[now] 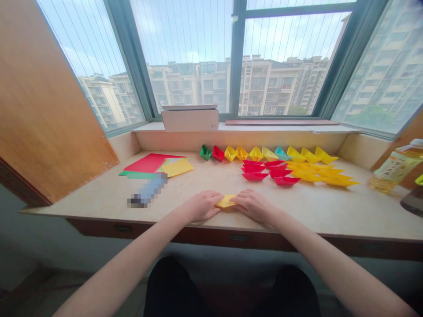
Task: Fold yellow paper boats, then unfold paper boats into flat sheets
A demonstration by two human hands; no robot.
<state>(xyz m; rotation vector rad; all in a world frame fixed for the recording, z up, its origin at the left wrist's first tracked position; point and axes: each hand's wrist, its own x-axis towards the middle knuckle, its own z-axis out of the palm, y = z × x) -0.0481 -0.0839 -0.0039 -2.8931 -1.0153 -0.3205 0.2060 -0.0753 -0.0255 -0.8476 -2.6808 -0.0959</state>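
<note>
We have the small, folded yellow paper piece [226, 202] crosswise near the pale, marbled countertop's [330, 213] front edge — left hand [205, 207] and right hand [254, 205] equally close, fingers pinching its opposite ends

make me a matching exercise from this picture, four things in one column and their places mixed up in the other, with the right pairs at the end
Things
1. folded paper
2. box
3. flat paper sheets
4. labelled bottle

Places
A. left part of the table
B. on the ledge below the window
C. between the left hand and right hand
D. near the table's right end

Pairs: 1-C, 2-B, 3-A, 4-D
</note>
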